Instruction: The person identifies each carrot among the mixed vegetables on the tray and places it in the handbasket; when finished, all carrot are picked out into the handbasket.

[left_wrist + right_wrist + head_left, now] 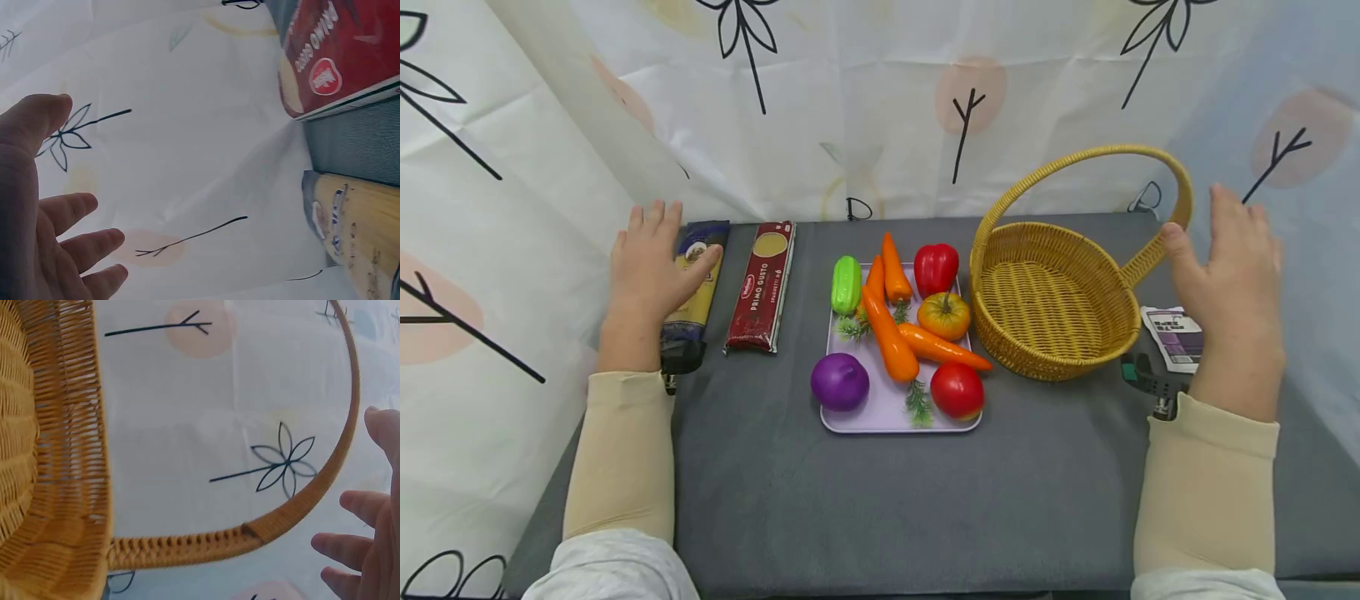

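Observation:
My left hand is held above a blue and yellow spaghetti pack, fingers extended and thumb spread, with nothing in it. Beside that pack lies a red spaghetti pack. On the right, my right hand hovers next to the handle of a yellow wicker basket, its fingers extended. In the right wrist view the fingers stand apart from the basket handle. A purple and white packet lies partly hidden behind the right hand and wrist.
Between the packs and the basket sits a lilac tray. It bears several orange carrots, a purple round vegetable, a tomato, a small pumpkin, a red pepper and a green cucumber. Patterned curtains border the grey table.

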The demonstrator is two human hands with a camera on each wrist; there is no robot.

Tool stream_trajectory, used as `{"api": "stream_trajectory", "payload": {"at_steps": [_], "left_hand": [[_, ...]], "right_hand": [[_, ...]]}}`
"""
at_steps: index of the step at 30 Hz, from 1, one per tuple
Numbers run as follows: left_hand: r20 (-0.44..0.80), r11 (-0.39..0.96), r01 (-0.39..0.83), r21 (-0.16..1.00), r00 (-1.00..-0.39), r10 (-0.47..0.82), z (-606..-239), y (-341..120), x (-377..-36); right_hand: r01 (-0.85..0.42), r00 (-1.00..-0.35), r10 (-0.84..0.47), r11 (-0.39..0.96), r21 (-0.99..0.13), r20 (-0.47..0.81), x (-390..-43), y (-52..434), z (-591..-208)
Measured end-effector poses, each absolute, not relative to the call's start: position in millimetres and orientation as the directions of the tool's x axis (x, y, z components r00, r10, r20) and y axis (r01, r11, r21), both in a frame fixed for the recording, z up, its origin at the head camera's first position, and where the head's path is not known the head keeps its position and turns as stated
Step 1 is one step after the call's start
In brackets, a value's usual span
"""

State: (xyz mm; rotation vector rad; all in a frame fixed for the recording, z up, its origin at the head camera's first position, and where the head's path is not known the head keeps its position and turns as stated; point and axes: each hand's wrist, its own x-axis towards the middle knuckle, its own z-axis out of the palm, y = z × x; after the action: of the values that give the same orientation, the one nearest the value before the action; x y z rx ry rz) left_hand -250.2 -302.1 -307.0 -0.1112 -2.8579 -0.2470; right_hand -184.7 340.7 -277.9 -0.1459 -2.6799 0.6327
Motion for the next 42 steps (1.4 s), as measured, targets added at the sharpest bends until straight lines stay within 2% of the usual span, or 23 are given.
{"api": "stream_trajectory", "payload": {"at_steps": [3,10,14,17,21,23,25,27,31,42], "left_hand": [[0.316,0.974,0.133,0.185,-0.946,0.069,-300.9,-299.0,-245.5],[0.415,0.947,0.215,0.24,-0.904,0.1,-286.7,-290.4,-231.0],[0.489,0.908,0.316,0.275,-0.859,0.151,-281.6,-286.6,-222.5],[0.55,0.842,0.44,0.311,-0.806,0.218,-279.1,-283.0,-217.9],[0.607,0.738,0.583,0.34,-0.735,0.301,-275.2,-275.6,-213.7],[0.621,0.701,0.628,0.339,-0.709,0.334,-273.2,-271.4,-211.9],[0.624,0.673,0.659,0.334,-0.69,0.366,-271.2,-267.2,-210.0],[0.628,0.65,0.689,0.321,-0.669,0.399,-269.6,-263.3,-208.1],[0.619,0.618,0.725,0.304,-0.643,0.451,-267.9,-257.0,-204.5],[0.516,0.57,0.754,0.326,-0.647,0.561,-271.1,-239.9,-199.0]], "right_hand": [[-0.012,-0.918,0.164,0.898,-0.439,0.36,-179.9,329.7,-270.3],[-0.163,-0.895,0.047,0.892,-0.422,0.444,-170.8,302.9,-257.0],[-0.267,-0.855,-0.027,0.879,-0.395,0.518,-166.2,285.0,-252.7],[-0.386,-0.777,-0.108,0.86,-0.334,0.62,-162.8,270.8,-249.7],[-0.537,-0.616,-0.226,0.822,-0.192,0.755,-158.2,249.8,-246.6],[-0.589,-0.54,-0.271,0.798,-0.127,0.797,-155.6,238.6,-245.4],[-0.619,-0.495,-0.302,0.781,-0.087,0.815,-152.3,227.7,-243.9],[-0.635,-0.476,-0.32,0.769,-0.068,0.819,-147.5,217.2,-242.9],[-0.653,-0.477,-0.356,0.755,-0.053,0.804,-136.1,199.4,-241.4],[-0.748,-0.469,-0.465,0.661,-0.058,0.751,-116.6,156.2,-252.9]]}}
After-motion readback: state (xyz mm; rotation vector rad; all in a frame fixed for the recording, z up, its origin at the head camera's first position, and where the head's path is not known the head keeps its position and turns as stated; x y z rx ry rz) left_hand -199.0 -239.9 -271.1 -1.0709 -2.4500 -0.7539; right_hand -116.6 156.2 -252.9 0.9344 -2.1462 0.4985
